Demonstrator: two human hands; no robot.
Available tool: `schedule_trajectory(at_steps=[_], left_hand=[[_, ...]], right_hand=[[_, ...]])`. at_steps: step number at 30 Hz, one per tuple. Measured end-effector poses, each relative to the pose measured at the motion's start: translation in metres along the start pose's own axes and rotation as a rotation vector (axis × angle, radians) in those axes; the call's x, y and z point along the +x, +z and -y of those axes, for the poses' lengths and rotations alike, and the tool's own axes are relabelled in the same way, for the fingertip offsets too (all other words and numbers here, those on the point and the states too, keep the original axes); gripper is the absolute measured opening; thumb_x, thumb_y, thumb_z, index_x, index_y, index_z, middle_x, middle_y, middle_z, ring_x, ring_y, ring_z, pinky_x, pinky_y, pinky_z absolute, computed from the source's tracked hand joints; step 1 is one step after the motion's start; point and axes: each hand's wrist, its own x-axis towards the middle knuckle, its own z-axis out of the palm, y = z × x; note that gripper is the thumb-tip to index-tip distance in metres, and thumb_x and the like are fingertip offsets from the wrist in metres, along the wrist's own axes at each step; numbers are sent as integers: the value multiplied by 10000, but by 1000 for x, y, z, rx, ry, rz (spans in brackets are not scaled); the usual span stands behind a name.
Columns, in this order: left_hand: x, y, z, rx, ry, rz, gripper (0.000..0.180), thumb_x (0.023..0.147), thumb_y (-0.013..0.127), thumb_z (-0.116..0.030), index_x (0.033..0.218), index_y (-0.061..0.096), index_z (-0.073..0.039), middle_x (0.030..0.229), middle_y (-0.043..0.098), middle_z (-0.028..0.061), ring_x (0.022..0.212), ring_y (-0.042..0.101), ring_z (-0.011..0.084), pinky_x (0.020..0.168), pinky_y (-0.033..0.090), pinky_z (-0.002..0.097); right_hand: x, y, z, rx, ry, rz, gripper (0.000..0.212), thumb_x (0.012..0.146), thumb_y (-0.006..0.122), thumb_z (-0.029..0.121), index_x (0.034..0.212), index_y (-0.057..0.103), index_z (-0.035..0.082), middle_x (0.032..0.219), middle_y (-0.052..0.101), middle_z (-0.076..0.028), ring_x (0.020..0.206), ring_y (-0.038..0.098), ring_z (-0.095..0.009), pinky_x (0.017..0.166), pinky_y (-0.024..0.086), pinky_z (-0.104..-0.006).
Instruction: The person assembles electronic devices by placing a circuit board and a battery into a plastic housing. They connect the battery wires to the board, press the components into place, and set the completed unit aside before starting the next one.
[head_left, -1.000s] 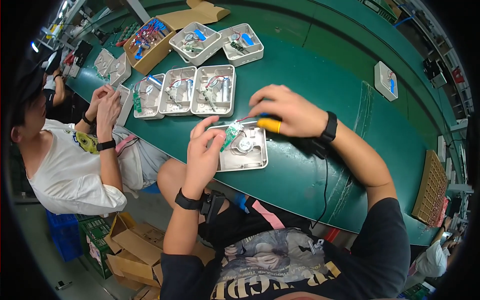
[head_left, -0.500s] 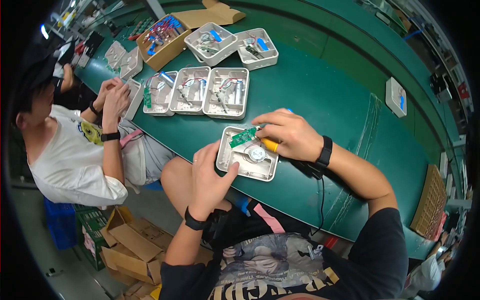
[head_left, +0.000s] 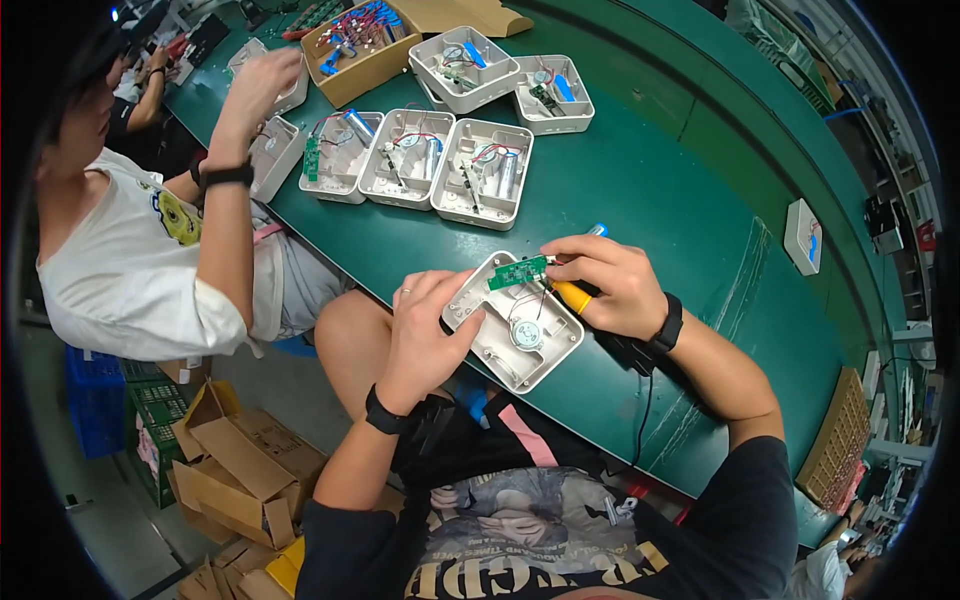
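Note:
A white plastic housing (head_left: 553, 356) sits tilted at the table's near edge. My left hand (head_left: 425, 330) is closed on its left side, with the thumb over the rim. Inside the housing lies a round white speaker-like disc (head_left: 526, 334) with thin wires. Above the far side is a green circuit board (head_left: 517, 272); the fingertips of my right hand (head_left: 610, 285) pinch its right end. A yellow tool handle (head_left: 571, 296) is tucked under that hand's fingers, its tip hidden. Just beyond the hand, a blue cylindrical cell (head_left: 598, 230) partly shows.
Several similar housings (head_left: 482, 174) with wires and cells stand farther back. Behind them is a cardboard box (head_left: 362, 72) of blue cells. A black device (head_left: 632, 352) with a cord lies by my right wrist. To the left, a co-worker (head_left: 150, 260) sits close.
The housing has turned clockwise, with my left hand still on it and my right hand at the board. The co-worker's hand has risen toward the far boxes. The whole view has shifted.

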Motion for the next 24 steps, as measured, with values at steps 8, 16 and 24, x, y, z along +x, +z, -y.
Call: schedule_trajectory(at_steps=[8,16,24], left_hand=[[4,-1,-3,-39,-19,34,463,852,809,-140,1298,743,-40,1191,693,109,1130,609,319,1061,422,435],[13,2,-10,-120,17,34,431,825,863,-105,1237,756,-34,1150,748,119,1082,693,304,1002,518,405],[18,6,-15,-219,14,78,401,812,886,-71,1190,757,-39,1070,773,111,992,736,283,890,581,385]], right_hand=[[4,3,2,-66,105,-64,190,841,843,-2,1008,756,18,1208,768,-132,961,769,-281,825,637,-357],[18,-5,10,-25,52,171,233,842,846,33,1055,752,22,1268,739,-123,1098,719,-330,961,575,-435],[14,-6,15,-73,34,263,225,870,801,32,1089,753,28,1300,714,-131,1136,707,-332,963,580,-436]])
